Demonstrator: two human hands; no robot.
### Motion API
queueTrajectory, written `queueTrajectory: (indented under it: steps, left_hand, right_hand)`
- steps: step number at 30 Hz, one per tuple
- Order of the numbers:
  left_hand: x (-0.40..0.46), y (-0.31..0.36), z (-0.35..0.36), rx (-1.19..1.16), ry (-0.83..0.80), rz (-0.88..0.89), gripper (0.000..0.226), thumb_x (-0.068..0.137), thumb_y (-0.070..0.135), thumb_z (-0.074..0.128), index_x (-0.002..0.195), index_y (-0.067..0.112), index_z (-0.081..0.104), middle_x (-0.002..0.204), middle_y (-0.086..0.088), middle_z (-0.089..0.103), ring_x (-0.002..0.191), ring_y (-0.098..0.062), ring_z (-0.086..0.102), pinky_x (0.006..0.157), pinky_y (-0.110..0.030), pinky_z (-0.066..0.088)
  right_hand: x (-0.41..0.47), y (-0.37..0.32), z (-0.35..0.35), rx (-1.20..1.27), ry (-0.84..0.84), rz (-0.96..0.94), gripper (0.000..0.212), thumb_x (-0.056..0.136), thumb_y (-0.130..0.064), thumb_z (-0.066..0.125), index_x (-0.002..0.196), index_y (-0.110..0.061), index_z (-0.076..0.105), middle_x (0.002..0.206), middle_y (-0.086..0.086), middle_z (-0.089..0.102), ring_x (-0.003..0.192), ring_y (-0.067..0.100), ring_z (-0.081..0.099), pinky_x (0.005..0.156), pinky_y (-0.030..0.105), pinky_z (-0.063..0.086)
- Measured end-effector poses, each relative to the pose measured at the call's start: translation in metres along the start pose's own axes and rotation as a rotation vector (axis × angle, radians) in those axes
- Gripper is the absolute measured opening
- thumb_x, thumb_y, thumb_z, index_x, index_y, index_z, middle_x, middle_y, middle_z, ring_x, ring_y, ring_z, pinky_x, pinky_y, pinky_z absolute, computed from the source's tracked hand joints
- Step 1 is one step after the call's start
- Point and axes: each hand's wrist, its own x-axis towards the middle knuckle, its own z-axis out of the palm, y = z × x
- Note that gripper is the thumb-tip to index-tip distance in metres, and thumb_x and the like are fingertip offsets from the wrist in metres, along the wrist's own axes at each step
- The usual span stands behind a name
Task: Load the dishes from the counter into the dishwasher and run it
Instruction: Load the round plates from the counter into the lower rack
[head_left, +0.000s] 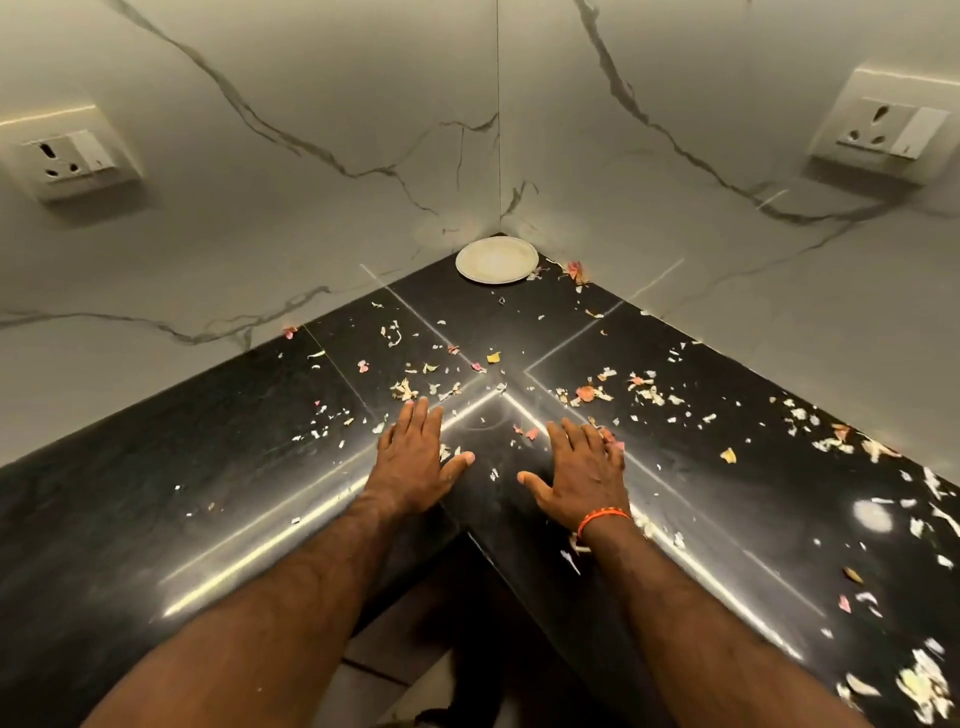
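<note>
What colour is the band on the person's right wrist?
Orange; the wristband shows clearly on the right wrist in the head view.

— What's the surface?
— A black polished L-shaped counter (156, 519), its corner at upper centre of the frame.
— What lies on it?
— A white plate (496, 260) in that corner, vegetable peel scraps (644, 387) strewn mostly centre and right, and two flat hands.
</note>
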Motion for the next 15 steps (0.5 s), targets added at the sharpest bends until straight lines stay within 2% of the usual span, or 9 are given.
queueTrajectory:
  steps: [4, 8, 11, 15]
  left_hand:
    - [0.055, -0.007, -0.005, -0.028, -0.006, 0.011, 0.09, 0.094, 0.073, 0.034, 0.161, 0.017, 0.012, 0.17, -0.005, 0.003, 0.156, -0.022, -0.003, 0.123, -0.048, 0.009]
    - [0.11, -0.017, -0.008, -0.043, -0.028, 0.031, 0.09, 0.095, 0.072, 0.037, 0.161, 0.017, 0.011, 0.17, -0.004, 0.001, 0.156, -0.022, -0.003, 0.123, -0.048, 0.01]
    - [0.162, -0.031, -0.01, -0.088, -0.047, 0.038, 0.088, 0.096, 0.068, 0.043, 0.16, 0.016, 0.013, 0.17, -0.006, 0.002, 0.156, -0.024, 0.006, 0.122, -0.047, 0.017]
    - [0.234, -0.049, -0.009, -0.228, -0.007, 0.033, 0.082, 0.096, 0.061, 0.05, 0.159, 0.016, 0.022, 0.169, -0.007, 0.012, 0.151, -0.024, 0.026, 0.119, -0.037, 0.026]
  right_hand:
    - [0.051, 0.003, -0.006, -0.037, 0.009, -0.013, 0.082, 0.082, -0.074, 0.048, 0.149, -0.028, 0.034, 0.153, 0.0, 0.039, 0.142, 0.026, 0.032, 0.11, 0.05, 0.032]
    - [0.106, 0.001, -0.01, -0.065, 0.003, -0.007, 0.082, 0.082, -0.071, 0.054, 0.148, -0.024, 0.038, 0.151, 0.002, 0.042, 0.136, 0.027, 0.037, 0.108, 0.047, 0.035]
    - [0.164, -0.003, -0.012, -0.029, -0.038, -0.001, 0.082, 0.086, -0.064, 0.058, 0.152, -0.021, 0.035, 0.156, 0.006, 0.038, 0.139, 0.03, 0.036, 0.11, 0.047, 0.038]
    - [0.243, -0.006, -0.013, 0.159, -0.07, 0.108, 0.086, 0.09, -0.054, 0.065, 0.157, -0.016, 0.027, 0.162, 0.008, 0.027, 0.145, 0.033, 0.033, 0.118, 0.045, 0.033]
